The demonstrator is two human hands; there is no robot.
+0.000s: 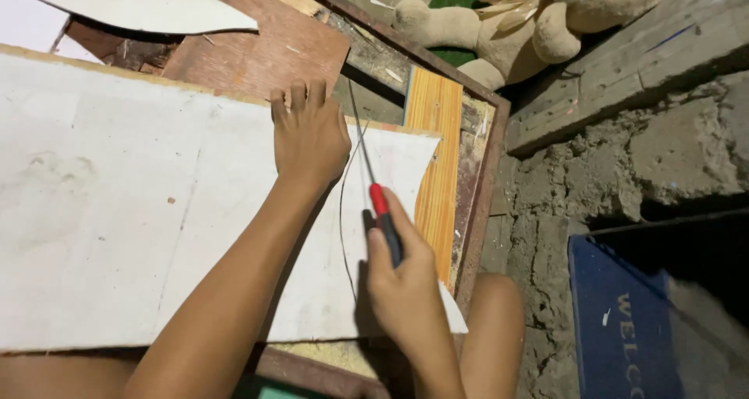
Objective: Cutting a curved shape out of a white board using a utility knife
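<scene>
Large flat white board [117, 212] lies across wooden-framed counter [476, 212]. Left hand [310, 134] pressed flat on board's far edge, fingers spread, gripping nothing, pinning it. Right hand [406, 290] closed around red-and-black-handled thin saw [376, 188], blade along curved pencil line [343, 212] near board's right end. Beige teddy bear [530, 17] beyond board.

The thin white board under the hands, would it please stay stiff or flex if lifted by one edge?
The thin white board would probably flex, being wide and thin. It likely feels light. The left hand presses it flat while the right hand saws, suggesting it shifts easily.
</scene>
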